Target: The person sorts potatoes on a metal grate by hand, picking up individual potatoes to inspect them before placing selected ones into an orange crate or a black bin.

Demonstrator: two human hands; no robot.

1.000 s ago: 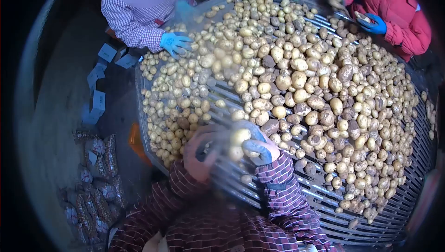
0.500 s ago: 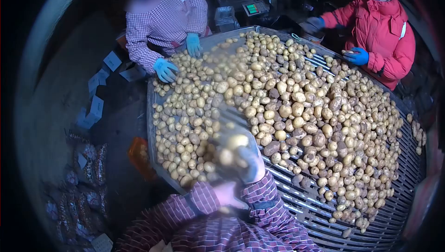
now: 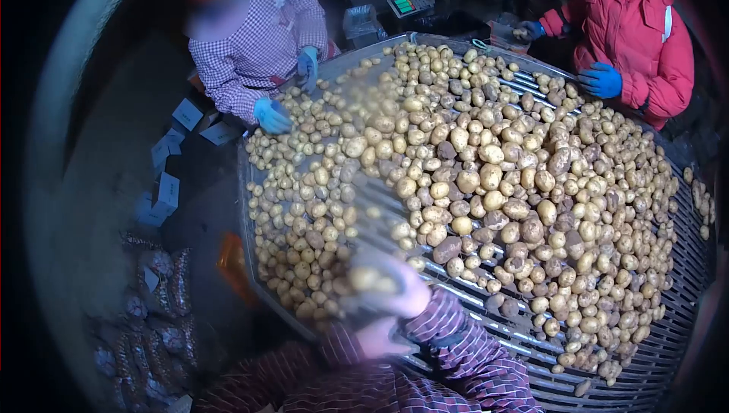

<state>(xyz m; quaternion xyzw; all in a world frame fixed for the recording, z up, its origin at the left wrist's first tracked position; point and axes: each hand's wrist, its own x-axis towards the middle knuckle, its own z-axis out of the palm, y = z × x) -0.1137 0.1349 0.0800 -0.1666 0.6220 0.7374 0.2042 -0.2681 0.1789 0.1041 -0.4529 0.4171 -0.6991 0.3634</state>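
Observation:
My right hand [image 3: 402,289], blurred by motion, curls around pale potatoes [image 3: 367,279] near the table's front edge. Below its wrist is my left hand [image 3: 382,338], close to my body; its fingers are mostly hidden and blurred. Smaller potatoes [image 3: 304,250] cover the left part of the table, just beyond my hands. To the right, a large heap of potatoes [image 3: 524,208], some caked with soil, lies on the slatted metal grate [image 3: 486,329].
Across the table, a person in a checked jacket [image 3: 254,41] has gloved hands among the potatoes. Another person in a red coat [image 3: 634,41] stands at far right. A scale [image 3: 410,4], an orange container [image 3: 235,265] and filled bags [image 3: 152,337] surround the table.
My right hand has come down and slightly left, toward my body, with potatoes. The red-coated person's left hand no longer shows a potato, and their other hand has drawn back beside a container.

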